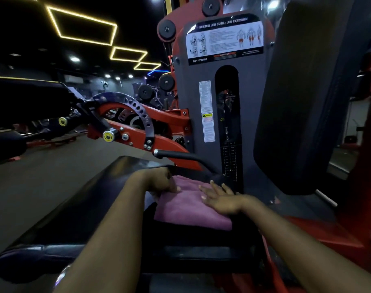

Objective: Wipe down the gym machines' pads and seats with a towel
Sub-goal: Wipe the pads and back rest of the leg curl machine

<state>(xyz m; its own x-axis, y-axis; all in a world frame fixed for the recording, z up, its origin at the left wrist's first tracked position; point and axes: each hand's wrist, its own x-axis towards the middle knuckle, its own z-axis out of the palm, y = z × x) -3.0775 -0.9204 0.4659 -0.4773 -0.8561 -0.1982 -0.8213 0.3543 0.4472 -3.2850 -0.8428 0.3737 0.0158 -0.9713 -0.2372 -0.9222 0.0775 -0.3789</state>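
Observation:
A folded pink towel (188, 206) lies on the black seat (79, 214) of a red and grey leg curl / leg extension machine. My left hand (162, 180) is at the towel's far left edge, its fingers curled onto the cloth. Flat on the towel's right side lies my right hand (219, 199), with straight, spread fingers pressing down. A tall black back pad (307, 94) stands upright at the right.
The grey weight-stack cover (201, 87) with instruction labels rises straight ahead. A black handle (176, 154) juts out above the seat's far end. The red pivot arm with a perforated adjuster plate (138, 115) is at left, beside another black pad (22, 98). Grey floor lies to the left.

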